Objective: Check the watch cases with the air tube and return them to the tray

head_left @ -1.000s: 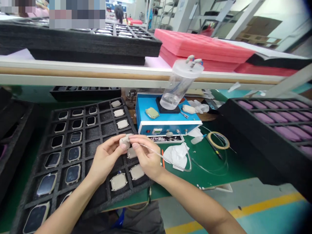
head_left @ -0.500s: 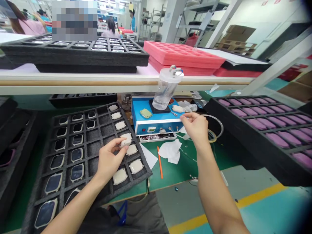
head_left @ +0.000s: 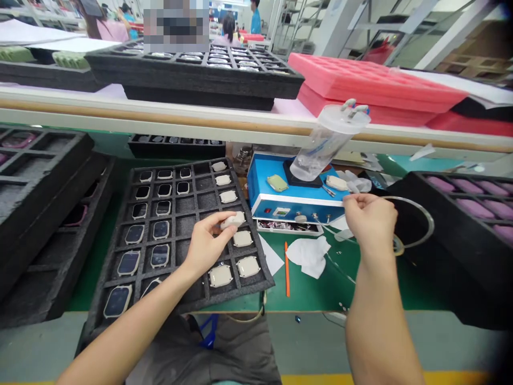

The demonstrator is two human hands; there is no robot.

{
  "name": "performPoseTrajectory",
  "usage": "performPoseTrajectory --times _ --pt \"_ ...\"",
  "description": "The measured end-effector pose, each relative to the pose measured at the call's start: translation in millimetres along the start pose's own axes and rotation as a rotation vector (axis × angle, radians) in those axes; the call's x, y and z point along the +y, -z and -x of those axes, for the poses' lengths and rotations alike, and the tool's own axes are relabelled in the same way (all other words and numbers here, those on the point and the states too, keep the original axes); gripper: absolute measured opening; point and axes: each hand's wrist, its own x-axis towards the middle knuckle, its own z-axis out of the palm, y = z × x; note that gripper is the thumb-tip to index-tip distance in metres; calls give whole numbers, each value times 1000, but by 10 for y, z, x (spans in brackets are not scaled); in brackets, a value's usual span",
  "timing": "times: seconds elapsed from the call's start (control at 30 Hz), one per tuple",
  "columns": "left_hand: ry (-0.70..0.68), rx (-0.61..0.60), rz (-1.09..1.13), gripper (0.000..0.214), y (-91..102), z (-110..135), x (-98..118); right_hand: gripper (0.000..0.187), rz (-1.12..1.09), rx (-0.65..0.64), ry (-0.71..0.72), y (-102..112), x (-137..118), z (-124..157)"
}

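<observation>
My left hand is closed, with thumb and fingertips on a cream watch case over the right column of the black foam tray. Whether that case is lifted clear of its slot I cannot tell. More cream watch cases lie along that column, and watches with dark screens fill slots on the left. My right hand is closed at the right front corner of the blue box-shaped machine. Its fingertips are curled, and anything between them is hidden.
On the machine stand a tilted clear cylinder, a green watch case and another cream case. An orange stick and crumpled white cloth lie in front. Black trays flank both sides; a shelf crosses above.
The view has turned left, so the bench sits further right in the picture. Both hands keep nearly the same places, the left at the cream case, the right at the machine's corner.
</observation>
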Motion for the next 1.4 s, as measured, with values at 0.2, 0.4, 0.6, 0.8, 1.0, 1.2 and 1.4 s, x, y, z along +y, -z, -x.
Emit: performPoseTrajectory --times 0.2,0.4,0.6,0.8,1.0,1.2,1.4 --pt "12 -16 63 32 -1 21 1 13 8 1 31 25 -56 3" --pt "247 -79 446 46 41 -10 7 18 -187 120 58 -58 -37 161" --pt "414 -106 679 23 94 -48 33 32 -552 22 180 -257 -494 858" --pt "448 -71 764 9 137 -104 -5 22 -609 -698 380 -617 -1096 1594" --pt "452 -40 876 12 149 -110 24 26 -684 -772 393 -664 -1201 1628" --pt "457 15 874 15 131 -114 13 26 -740 -752 362 -703 -1139 1656" --pt "404 24 722 32 114 -95 0 27 -770 -665 369 -749 -1081 1634"
